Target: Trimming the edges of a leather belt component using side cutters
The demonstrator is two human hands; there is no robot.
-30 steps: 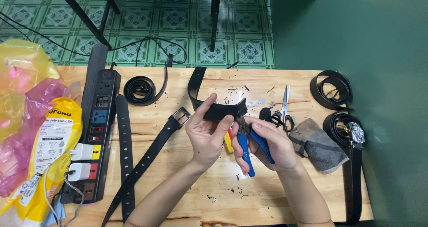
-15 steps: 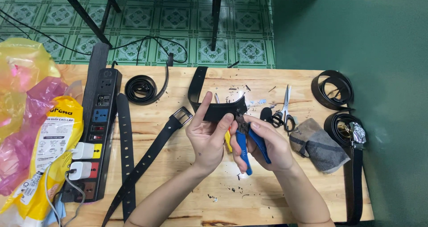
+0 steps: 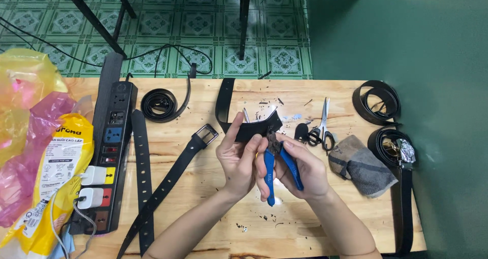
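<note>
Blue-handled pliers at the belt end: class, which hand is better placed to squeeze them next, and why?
Right. The right hand already grips the blue-handled pliers with their jaws at the black belt end; the left hand holds that strap.

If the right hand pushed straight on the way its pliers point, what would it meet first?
The right hand aims the blue-handled pliers up and away at the black belt end held by the left hand. The tips look already at the belt; depth is unclear.

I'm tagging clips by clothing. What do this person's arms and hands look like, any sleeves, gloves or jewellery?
Both forearms are bare, with no sleeves in view. The left hand and right hand wear no gloves; no rings, watch or bracelet can be seen. Nails look short and unpainted.
</note>
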